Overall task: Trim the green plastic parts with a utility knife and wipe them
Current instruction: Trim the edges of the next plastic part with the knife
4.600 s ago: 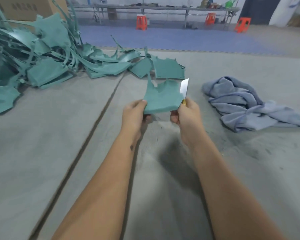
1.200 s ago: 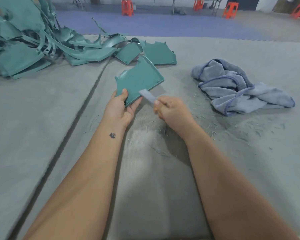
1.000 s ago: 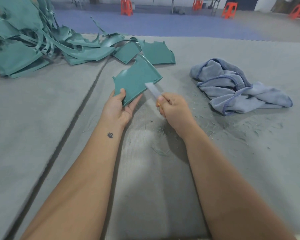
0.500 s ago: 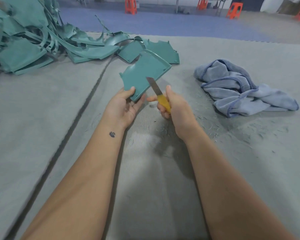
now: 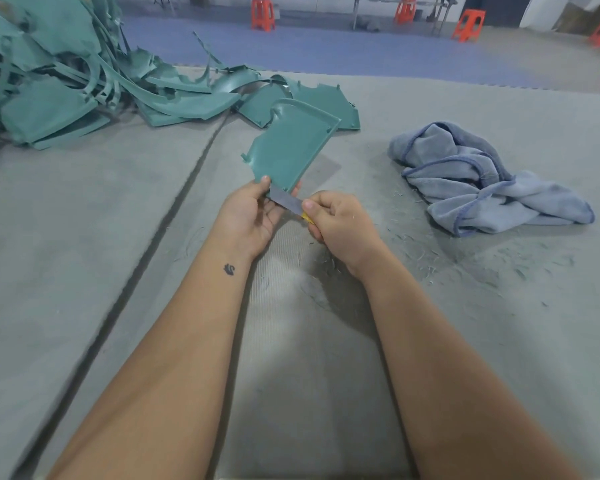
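green plastic part (image 5: 288, 150), yellow-handled utility knife (image 5: 288, 201), blue-grey cloth (image 5: 482, 178)

Grey matting (image 5: 84, 237) covers the near floor, split by a dark seam (image 5: 174, 216) that runs away towards the upper left. Beyond it lies a band of blue floor mat (image 5: 326, 50), then more grey floor on the right. Orange plastic stools (image 5: 263, 12) stand along the far side near the metal legs (image 5: 354, 12) of a long bench.
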The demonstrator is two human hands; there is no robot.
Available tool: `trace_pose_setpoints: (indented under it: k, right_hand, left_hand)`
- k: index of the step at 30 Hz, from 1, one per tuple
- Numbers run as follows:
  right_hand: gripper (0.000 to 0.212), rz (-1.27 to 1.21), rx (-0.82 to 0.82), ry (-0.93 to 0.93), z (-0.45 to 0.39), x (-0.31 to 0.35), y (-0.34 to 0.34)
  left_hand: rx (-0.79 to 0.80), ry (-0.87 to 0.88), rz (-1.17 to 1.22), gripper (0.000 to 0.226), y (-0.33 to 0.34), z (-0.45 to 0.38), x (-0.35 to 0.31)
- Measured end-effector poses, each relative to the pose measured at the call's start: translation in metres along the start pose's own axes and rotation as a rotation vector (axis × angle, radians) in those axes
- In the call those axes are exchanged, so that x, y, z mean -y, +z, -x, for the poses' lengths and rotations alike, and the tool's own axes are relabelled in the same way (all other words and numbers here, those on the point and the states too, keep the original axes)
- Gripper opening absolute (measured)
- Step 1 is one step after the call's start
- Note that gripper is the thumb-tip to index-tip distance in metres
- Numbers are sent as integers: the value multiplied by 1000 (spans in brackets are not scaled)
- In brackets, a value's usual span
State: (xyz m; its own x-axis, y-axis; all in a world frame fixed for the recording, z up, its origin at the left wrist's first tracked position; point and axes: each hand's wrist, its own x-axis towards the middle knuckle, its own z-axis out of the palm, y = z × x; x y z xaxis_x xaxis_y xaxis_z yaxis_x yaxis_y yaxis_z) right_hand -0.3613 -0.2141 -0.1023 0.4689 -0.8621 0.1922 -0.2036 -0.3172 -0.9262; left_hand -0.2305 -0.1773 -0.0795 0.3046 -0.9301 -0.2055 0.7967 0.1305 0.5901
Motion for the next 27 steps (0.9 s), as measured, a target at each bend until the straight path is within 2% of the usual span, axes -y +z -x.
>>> trace_pose_setpoints:
  k: [8, 11, 13, 16, 19, 20, 22, 27]
  right_hand:
    - [32, -81, -113, 24, -3, -5, -1]
    - [29, -270, -242, 94, -8, -7, -7]
    - [28, -352, -267, 107, -9, -7, -10]
    - [28, -366, -210, 61, -7, -8, -9]
    - [29, -165, -26, -9, -3, -8, -4]
    - [30, -117, -12, -16, -3, -7, -3]
    - [32, -137, -88, 6, -5, -7, -4]
    - [29, -450, -281, 121, -11, -7, -12]
  left_hand:
    - [-19, 2, -111, 22, -2, 0, -1]
    - [-24, -8, -146, 20, -5, 0, -1]
    - [-26, -3, -159, 19, -5, 1, -2]
    - [-39, 18, -175, 21, -4, 0, -1]
    - [-68, 49, -222, 23, -1, -1, 1]
    - [-73, 49, -237, 23, -1, -1, 1]
    - [-62, 25, -247, 22, -1, 0, 1]
    - [-49, -19, -219, 19, -1, 1, 0]
